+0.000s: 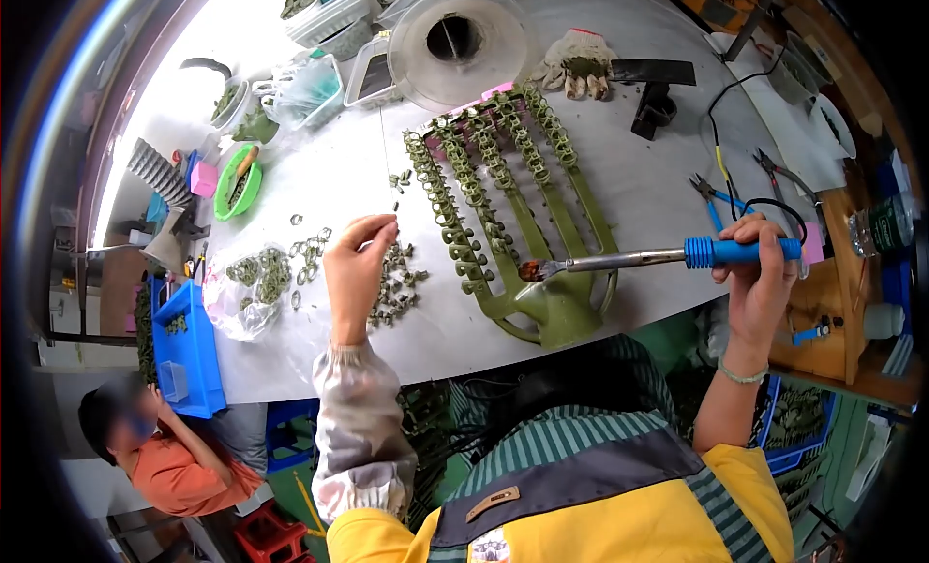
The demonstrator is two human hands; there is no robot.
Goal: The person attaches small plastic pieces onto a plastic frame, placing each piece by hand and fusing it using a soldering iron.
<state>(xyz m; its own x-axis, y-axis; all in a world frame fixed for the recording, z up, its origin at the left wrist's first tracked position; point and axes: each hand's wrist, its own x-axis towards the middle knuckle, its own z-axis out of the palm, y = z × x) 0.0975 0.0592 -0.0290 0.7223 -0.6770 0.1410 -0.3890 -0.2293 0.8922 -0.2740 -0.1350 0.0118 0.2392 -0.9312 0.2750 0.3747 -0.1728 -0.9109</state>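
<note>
My right hand [760, 263] is wrapped round the blue handle of a soldering iron [619, 259]. The iron's darkened tip is over the lower part of a green wax tree [566, 307], whose branches are lined with small green ring-like pieces. To the left, my left hand [360, 263] has thumb and fingers pinched, with a tiny dark green piece [396, 206] at the fingertips. Beside and partly behind that hand lies a pile of small green pieces [392, 287]. Green rings [310, 253] are scattered left of the hand.
A plastic bag of green pieces [247, 292] and a green bowl [238, 183] stand at left. A clear round lid [463, 45], gloves [578, 62] and a black stand [654, 108] are at the back. Pliers [714, 200] lie right. Another person [179, 457] sits lower left.
</note>
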